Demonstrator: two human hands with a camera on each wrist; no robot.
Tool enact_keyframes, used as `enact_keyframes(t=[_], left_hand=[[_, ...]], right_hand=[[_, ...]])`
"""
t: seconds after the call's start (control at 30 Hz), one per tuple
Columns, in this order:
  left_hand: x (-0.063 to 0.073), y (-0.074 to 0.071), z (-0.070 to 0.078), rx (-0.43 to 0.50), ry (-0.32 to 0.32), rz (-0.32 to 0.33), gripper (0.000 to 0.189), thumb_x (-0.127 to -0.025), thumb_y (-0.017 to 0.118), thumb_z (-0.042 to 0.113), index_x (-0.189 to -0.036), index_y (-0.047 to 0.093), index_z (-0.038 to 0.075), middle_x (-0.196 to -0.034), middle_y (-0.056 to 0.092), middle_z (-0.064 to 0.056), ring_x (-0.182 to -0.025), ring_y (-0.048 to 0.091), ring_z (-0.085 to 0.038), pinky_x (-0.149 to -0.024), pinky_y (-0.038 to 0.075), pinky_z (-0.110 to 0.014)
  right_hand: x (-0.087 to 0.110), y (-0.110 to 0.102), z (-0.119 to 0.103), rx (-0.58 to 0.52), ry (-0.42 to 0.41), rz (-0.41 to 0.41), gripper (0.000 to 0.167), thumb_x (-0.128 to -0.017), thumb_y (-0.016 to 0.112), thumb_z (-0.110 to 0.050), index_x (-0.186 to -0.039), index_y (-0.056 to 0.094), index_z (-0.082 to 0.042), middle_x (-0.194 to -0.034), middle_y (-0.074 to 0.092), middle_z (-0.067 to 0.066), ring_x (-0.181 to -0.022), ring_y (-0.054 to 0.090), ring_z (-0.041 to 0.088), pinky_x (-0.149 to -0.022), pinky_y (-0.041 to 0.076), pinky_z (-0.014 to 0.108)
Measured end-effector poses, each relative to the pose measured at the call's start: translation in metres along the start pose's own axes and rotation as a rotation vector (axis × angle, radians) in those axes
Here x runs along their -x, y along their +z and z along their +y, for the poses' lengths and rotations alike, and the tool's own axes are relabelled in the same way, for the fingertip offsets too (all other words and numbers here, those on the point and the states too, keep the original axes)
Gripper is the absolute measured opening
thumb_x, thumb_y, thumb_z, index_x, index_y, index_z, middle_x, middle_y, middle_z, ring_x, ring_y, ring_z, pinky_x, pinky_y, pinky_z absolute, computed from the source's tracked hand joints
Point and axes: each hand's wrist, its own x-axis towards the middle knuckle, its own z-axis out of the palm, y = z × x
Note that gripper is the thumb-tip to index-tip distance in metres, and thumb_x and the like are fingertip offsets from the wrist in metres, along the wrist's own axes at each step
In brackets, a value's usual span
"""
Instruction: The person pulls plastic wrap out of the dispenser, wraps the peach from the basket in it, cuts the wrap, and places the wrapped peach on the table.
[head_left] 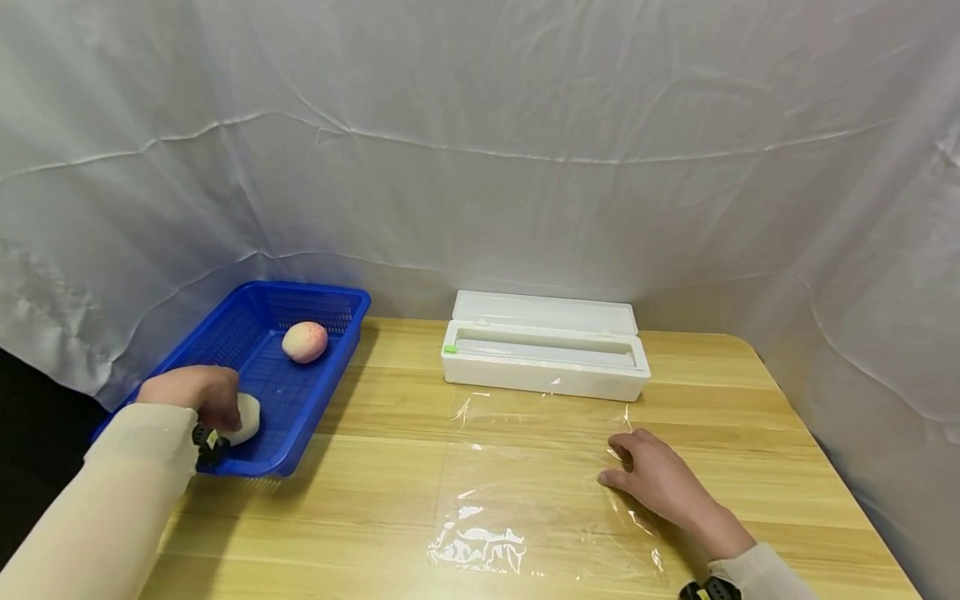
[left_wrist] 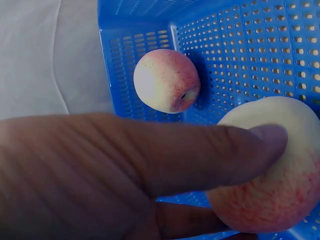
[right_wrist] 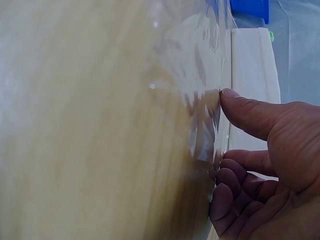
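Observation:
Inside the blue basket [head_left: 330, 400], my left hand [head_left: 193, 393] grips a pale peach [head_left: 245, 419]. In the left wrist view the thumb lies across this pink-flushed peach [left_wrist: 272, 195], with fingers beneath it. A second peach [head_left: 304, 342] lies near the basket's far end. A sheet of clear plastic wrap [head_left: 525, 500] is spread over the table, its surface creased and shiny. My right hand [head_left: 663, 479] rests at the wrap's right side. The right wrist view shows its thumb and loosely bent fingers apart, fingertips right at the wrap.
A white wrap dispenser box [head_left: 547, 379] with its lid [head_left: 543, 310] raised stands at the back of the wooden table [head_left: 750, 400]. On its left end is a green tab [head_left: 450, 349]. A grey-white curtain [head_left: 525, 150] hangs behind the table and along both sides.

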Motion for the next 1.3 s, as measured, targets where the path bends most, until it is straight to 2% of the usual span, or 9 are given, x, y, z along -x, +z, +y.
enact_keyframes(t=[0.13, 0.27, 0.33, 0.43, 0.57, 0.7, 0.97, 1.13, 1.3], left_hand=[[0.001, -0.001, -0.001, -0.001, 0.008, 0.009, 0.032, -0.085, 0.08, 0.033, -0.073, 0.057, 0.016, -0.073, 0.053, -0.002, -0.071, 0.052, -0.023, -0.063, 0.043, -0.04], [0.0, 0.0, -0.004, 0.083, 0.007, 0.012, 0.033, -0.084, 0.081, 0.032, -0.076, 0.056, 0.012, -0.073, 0.054, -0.003, -0.072, 0.052, -0.024, -0.065, 0.041, -0.039], [-0.002, -0.001, -0.005, 0.137, 0.026, 0.032, 0.032, -0.084, 0.082, 0.029, -0.085, 0.057, 0.008, -0.077, 0.056, -0.006, -0.075, 0.053, -0.026, -0.066, 0.04, -0.039], [-0.006, -0.001, -0.007, 0.179, 0.1, 0.105, 0.043, -0.082, 0.084, 0.025, -0.104, 0.057, 0.0, -0.087, 0.059, -0.013, -0.081, 0.055, -0.03, -0.07, 0.043, -0.04], [-0.009, -0.005, -0.006, 0.18, 0.221, 0.241, 0.065, -0.079, 0.086, 0.024, -0.122, 0.053, -0.013, -0.098, 0.064, -0.022, -0.087, 0.059, -0.035, -0.075, 0.05, -0.044], [-0.001, -0.015, 0.0, 0.235, 0.268, 0.316, 0.074, -0.084, 0.084, 0.027, -0.132, 0.047, -0.016, -0.105, 0.066, -0.026, -0.089, 0.061, -0.034, -0.077, 0.051, -0.045], [0.016, -0.028, 0.027, 0.387, 0.303, 0.395, 0.08, -0.094, 0.078, 0.032, -0.148, 0.036, -0.008, -0.126, 0.06, -0.028, -0.1, 0.061, -0.033, -0.078, 0.049, -0.036], [0.023, -0.031, 0.056, 0.506, 0.388, 0.399, 0.079, -0.094, 0.078, 0.03, -0.154, 0.036, -0.001, -0.138, 0.053, -0.027, -0.11, 0.059, -0.035, -0.082, 0.053, -0.036], [0.027, -0.028, 0.088, 0.54, 0.456, 0.399, 0.079, -0.093, 0.081, 0.029, -0.157, 0.04, 0.011, -0.144, 0.045, -0.023, -0.117, 0.051, -0.036, -0.085, 0.055, -0.041]], right_hand=[[0.0, 0.0, 0.0, -0.003, 0.006, -0.006, 0.052, -0.09, 0.084, -0.036, -0.126, 0.068, -0.002, -0.094, 0.054, 0.001, -0.085, 0.049, 0.018, -0.075, 0.044, 0.036], [-0.001, 0.0, 0.001, -0.009, 0.005, -0.011, 0.043, -0.09, 0.084, -0.034, -0.118, 0.068, -0.005, -0.093, 0.053, 0.001, -0.084, 0.048, 0.018, -0.074, 0.042, 0.035], [0.0, 0.0, 0.001, -0.012, 0.008, -0.012, 0.041, -0.09, 0.084, -0.033, -0.116, 0.067, -0.006, -0.093, 0.052, 0.001, -0.084, 0.047, 0.018, -0.074, 0.042, 0.035], [0.001, -0.001, 0.001, -0.013, 0.014, -0.017, 0.044, -0.091, 0.084, -0.033, -0.12, 0.068, -0.005, -0.095, 0.054, 0.001, -0.085, 0.049, 0.018, -0.076, 0.044, 0.037], [0.001, 0.0, 0.002, -0.012, 0.021, -0.02, 0.056, -0.091, 0.083, -0.035, -0.132, 0.066, -0.001, -0.099, 0.058, 0.001, -0.089, 0.052, 0.018, -0.082, 0.049, 0.04], [0.0, 0.0, 0.003, -0.01, 0.017, -0.021, 0.058, -0.091, 0.083, -0.035, -0.134, 0.066, -0.001, -0.101, 0.059, 0.001, -0.09, 0.053, 0.018, -0.084, 0.051, 0.041], [-0.001, 0.001, 0.003, -0.008, 0.015, -0.019, 0.058, -0.091, 0.083, -0.036, -0.134, 0.066, -0.001, -0.1, 0.059, 0.001, -0.089, 0.052, 0.018, -0.082, 0.05, 0.04], [-0.001, 0.001, 0.003, -0.005, 0.012, -0.019, 0.056, -0.091, 0.083, -0.036, -0.132, 0.067, -0.001, -0.099, 0.057, 0.001, -0.089, 0.052, 0.019, -0.081, 0.048, 0.039], [-0.001, 0.0, 0.003, -0.008, 0.012, -0.022, 0.055, -0.092, 0.083, -0.035, -0.132, 0.066, -0.002, -0.099, 0.057, 0.001, -0.089, 0.052, 0.019, -0.081, 0.048, 0.039]])
